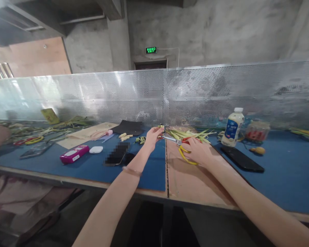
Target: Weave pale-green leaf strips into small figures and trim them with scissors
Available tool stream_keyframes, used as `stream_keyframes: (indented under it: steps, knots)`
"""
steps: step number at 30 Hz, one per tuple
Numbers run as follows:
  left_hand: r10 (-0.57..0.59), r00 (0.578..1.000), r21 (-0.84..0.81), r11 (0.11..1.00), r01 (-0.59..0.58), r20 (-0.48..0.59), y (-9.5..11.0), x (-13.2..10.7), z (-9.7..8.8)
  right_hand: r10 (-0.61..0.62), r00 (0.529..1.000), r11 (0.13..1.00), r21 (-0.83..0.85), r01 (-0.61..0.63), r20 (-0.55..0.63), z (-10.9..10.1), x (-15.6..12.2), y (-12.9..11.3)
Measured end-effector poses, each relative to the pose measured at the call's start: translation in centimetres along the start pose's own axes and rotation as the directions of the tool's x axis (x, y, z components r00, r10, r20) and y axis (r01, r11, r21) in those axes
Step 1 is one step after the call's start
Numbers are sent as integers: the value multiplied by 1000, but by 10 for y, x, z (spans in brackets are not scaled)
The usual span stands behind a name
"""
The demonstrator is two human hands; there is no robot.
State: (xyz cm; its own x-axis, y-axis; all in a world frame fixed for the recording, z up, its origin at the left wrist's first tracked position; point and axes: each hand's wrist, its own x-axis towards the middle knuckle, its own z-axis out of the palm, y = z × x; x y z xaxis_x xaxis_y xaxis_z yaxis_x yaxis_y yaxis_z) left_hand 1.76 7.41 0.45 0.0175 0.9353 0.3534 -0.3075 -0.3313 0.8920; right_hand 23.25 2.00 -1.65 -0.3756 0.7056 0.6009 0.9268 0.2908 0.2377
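Note:
My right hand [199, 152] grips scissors [181, 141] by their red and yellow handles. Their metal blades point left, towards my left fingertips. My left hand [154, 135] is closed in a pinch on a small yellow-green piece [161, 126], mostly hidden by the fingers. Whether the blades touch this piece I cannot tell. Just behind the scissors lies a pile of pale green leaf strips [193, 133]. Left of my left hand, small greenish bits [141, 140] and several cream-coloured pieces [125, 137] rest on the blue table top [150, 176].
Right of my right hand are a white-capped bottle [232, 128], a black phone [243, 159] and a clear jar [257, 131]. A magenta box [74, 154], a white case [96, 150] and a dark phone [117, 153] lie left. A perforated metal screen [134, 96] runs behind. Another person sits far left.

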Motion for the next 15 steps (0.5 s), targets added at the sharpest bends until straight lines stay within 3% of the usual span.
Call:
stream_keyframes:
  steps: [15]
  knots:
    - [-14, 1000, -14, 1000, 14, 11, -3, 2, -1, 40, 999, 998, 46, -39, -24, -3, 1, -1]
